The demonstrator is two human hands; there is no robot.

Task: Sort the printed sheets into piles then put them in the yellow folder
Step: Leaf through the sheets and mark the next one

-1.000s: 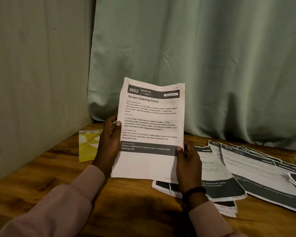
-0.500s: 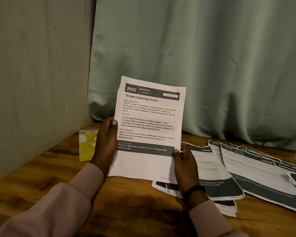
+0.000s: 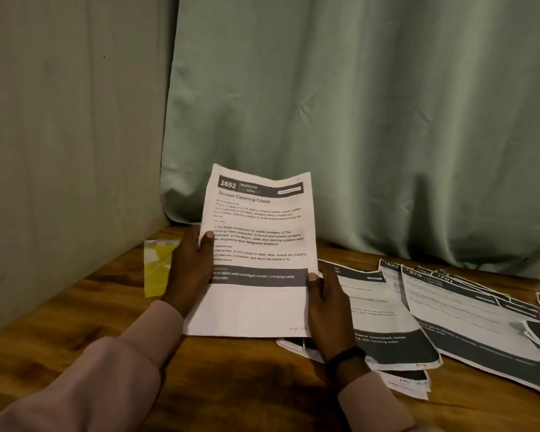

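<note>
- My left hand [image 3: 189, 269] grips the left edge of a white printed sheet headed "2652 BEDROOM – Screen Cleaning Check" [image 3: 259, 254]; my thumb lies curled across the printed face and the other fingers are hidden behind the paper.
- My right hand [image 3: 326, 310] pinches the same sheet at its lower right edge, thumb on the front just beside the dark grey band, fingers behind.
- I hold the sheet nearly upright, tilted a little, its bottom edge close over the brown wooden table [image 3: 106, 307]; I cannot tell whether it touches the wood.
- Both of my arms are in pale pink sleeves [image 3: 131, 347], and a black band [image 3: 345, 357] circles my right wrist.
- The yellow plastic folder [image 3: 158, 268] lies flat on the table to the left, near the wall, partly hidden behind my left hand.
- To the right, just beyond my right hand, a small stack of white printed sheets with dark grey bands [image 3: 387, 332] lies on the table, edges uneven.
- Further right, more loose printed sheets [image 3: 480, 313] are fanned and overlapping; I can read "1623" on 1 header, and the others are too blurred to read.
- A pale green curtain [image 3: 356, 120] hangs behind the table, and a plain pale wall [image 3: 60, 151] stands on the left.
</note>
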